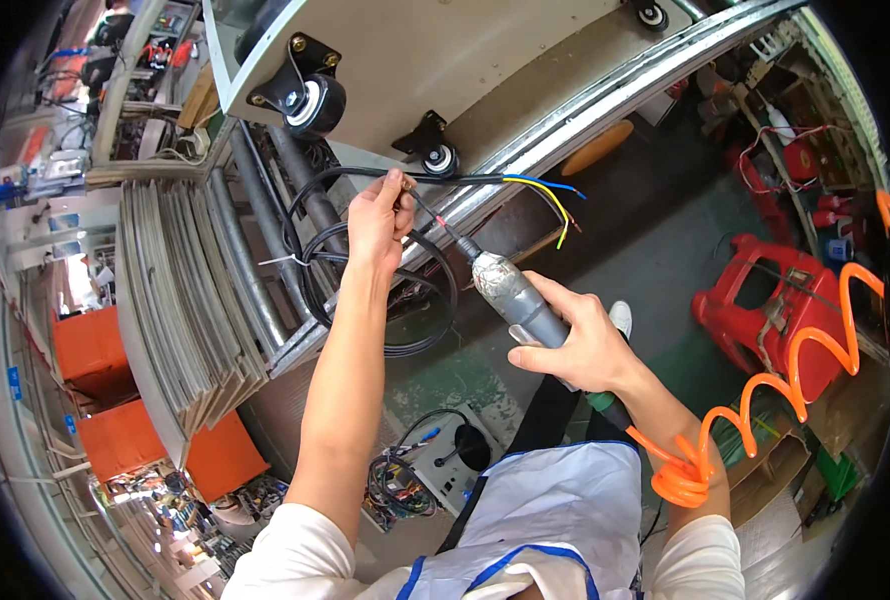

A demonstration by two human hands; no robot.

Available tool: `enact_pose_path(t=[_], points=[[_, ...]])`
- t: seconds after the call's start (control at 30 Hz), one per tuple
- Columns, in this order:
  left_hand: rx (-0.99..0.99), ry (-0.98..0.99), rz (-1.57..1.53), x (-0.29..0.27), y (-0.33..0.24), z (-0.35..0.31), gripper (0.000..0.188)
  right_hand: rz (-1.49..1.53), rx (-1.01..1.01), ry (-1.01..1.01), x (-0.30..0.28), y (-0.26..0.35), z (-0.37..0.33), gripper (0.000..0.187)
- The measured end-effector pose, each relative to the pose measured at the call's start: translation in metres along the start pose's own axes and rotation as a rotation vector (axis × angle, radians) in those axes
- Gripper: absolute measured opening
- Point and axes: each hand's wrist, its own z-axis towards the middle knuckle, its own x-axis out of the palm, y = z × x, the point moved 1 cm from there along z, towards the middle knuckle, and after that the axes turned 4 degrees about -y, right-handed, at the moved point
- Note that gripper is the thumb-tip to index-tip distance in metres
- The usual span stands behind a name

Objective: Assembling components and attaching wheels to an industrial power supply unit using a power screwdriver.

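My right hand [595, 345] is wrapped round a grey air screwdriver [515, 300] with a taped front end. Its thin bit [426, 206] points up and left at the fingertips of my left hand [377, 228]. Those fingers are pinched together beside the bit's tip; whatever small thing they hold is hidden. Just behind the left hand runs a black cable [452, 290], coiled and tied, ending in blue, yellow and yellow-green wires [555, 193]. Above the hands is a pale cabinet panel [445, 70] with black casters [317, 106] bolted on.
A metal rail [575, 125] runs under the cabinet. From the screwdriver an orange coiled hose [750, 385] stretches right, past a red plastic stool [755, 290]. Flat sheets [180, 290] stand stacked at left near orange bins [120, 440]. A grey box with wiring [455, 460] lies below.
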Motion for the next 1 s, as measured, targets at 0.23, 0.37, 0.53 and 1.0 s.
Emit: enact_pose_path(t=[0.23,0.37,0.53,1.0], points=[[-0.049,0.136,0.143,0.001,-0.014,-0.005,0.028,-0.175,0.005,0.058,-0.015,0.014,0.003,0.08],[0.008,0.2,0.328,-0.005,-0.016,-0.002,0.028,-0.461,-0.085,0.063,-0.016,0.022,0.002,0.074],[0.018,0.124,0.378,-0.002,-0.013,-0.004,0.03,-0.489,-0.143,0.013,-0.013,0.01,0.002,0.07],[-0.274,0.052,-0.457,-0.004,0.008,-0.014,0.021,-0.138,-0.06,-0.224,-0.008,-0.019,0.054,0.056]])
